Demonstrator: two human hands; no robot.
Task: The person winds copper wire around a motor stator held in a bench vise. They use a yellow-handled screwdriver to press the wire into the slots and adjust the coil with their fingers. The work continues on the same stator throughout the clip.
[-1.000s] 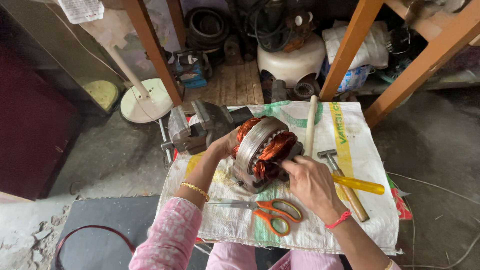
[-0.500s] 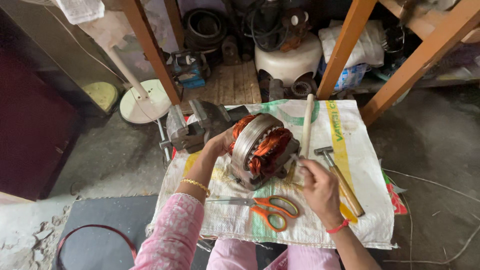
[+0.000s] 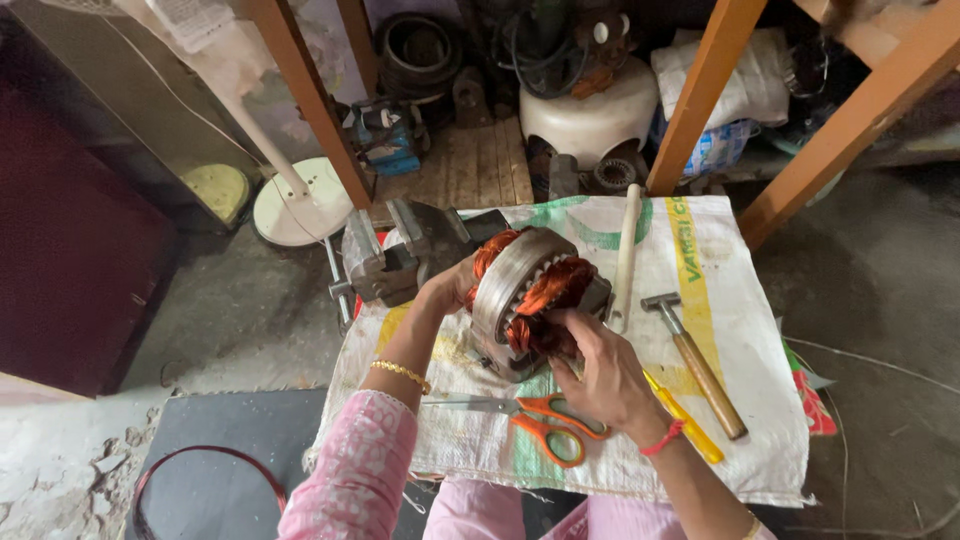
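A round metal motor stator (image 3: 520, 285) with orange copper windings stands on edge on a white woven sack (image 3: 720, 250). My left hand (image 3: 447, 290) grips its far left side and steadies it. My right hand (image 3: 600, 375) is at its near face, fingers pressed into the copper coils. Orange-handled scissors (image 3: 535, 420) lie on the sack just below the stator, between my forearms.
A wooden-handled hammer (image 3: 700, 360), a yellow-handled tool (image 3: 685, 420) and a pale stick (image 3: 627, 250) lie right of the stator. A grey bench vise (image 3: 395, 250) sits at the sack's left corner. Orange wooden legs (image 3: 700, 95), a white fan base (image 3: 300, 205) and clutter stand behind.
My right hand has moved from the stator's right edge back onto its front windings. The stator has tilted slightly and the view has shifted a little.
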